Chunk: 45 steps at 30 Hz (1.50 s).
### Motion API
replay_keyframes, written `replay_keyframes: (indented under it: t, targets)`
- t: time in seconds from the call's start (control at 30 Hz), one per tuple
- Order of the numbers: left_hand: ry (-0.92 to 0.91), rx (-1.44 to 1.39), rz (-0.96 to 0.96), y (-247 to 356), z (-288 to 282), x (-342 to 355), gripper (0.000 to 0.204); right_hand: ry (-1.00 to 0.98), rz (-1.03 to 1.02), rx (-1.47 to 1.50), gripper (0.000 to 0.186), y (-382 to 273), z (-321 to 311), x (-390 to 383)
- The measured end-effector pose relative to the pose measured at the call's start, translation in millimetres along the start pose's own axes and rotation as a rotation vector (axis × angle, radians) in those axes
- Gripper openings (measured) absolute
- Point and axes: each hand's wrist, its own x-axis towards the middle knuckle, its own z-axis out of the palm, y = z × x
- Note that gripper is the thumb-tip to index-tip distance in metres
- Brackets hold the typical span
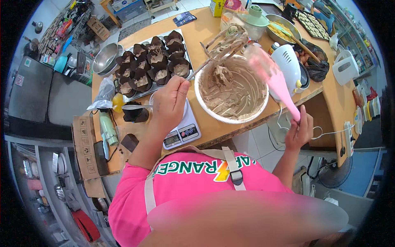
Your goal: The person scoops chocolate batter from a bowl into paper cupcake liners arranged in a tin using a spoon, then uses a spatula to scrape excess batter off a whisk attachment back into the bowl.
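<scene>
My left hand (175, 96) is closed around the thin metal stem of wire beaters (230, 43), thickly coated in brown batter and raised over the far rim of a white tub (198, 96). Brown batter (238, 99) smears the tub's inside wall and bottom. In my right hand (300, 129) is the handle of a pink spatula (284, 88); its batter-smeared blade is blurred and tilts up by the tub's right rim. A digital kitchen scale (190, 119) sits under my left wrist. Left of the beaters, a tray (187, 49) carries several dark paper cups (160, 74) with batter.
A white hand mixer (286, 61) stands right of the tub. Behind it are a bowl of yellow mixture (284, 31) and a lidded jar (255, 22). Metal bowls (107, 59), a dark paper cup (136, 114) and a green bottle (108, 127) are at the left.
</scene>
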Motion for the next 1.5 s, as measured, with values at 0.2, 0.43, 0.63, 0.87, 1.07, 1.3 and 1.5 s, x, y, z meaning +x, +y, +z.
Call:
replay_keyframes:
  t: [0.2,0.43,0.63,0.87,1.07,1.3,1.5]
  targets:
    - [0.003,0.003,-0.008,5,8,-1,0.022,-0.133,0.121,0.327,0.039,-40,15,-6]
    - [0.024,0.041,0.068,2,11,-7,0.019,-0.240,0.182,0.398,0.040,-45,13,-9]
    - [0.060,0.122,0.151,-6,9,-12,0.016,-0.221,0.275,0.458,0.036,-39,8,-1]
    - [0.020,0.077,0.121,-13,9,-17,0.018,-0.192,0.350,0.461,0.032,-37,14,1]
    - [0.000,-0.120,-0.019,-16,9,-20,0.028,-0.172,0.391,0.409,0.031,-30,12,-2]
    - [-0.049,-0.389,-0.201,-16,4,-20,0.029,-0.130,0.198,0.242,0.034,-20,4,-4]
    - [-0.002,-0.253,-0.154,-13,-3,-17,0.029,-0.085,-0.058,-0.091,0.032,-7,-14,4]
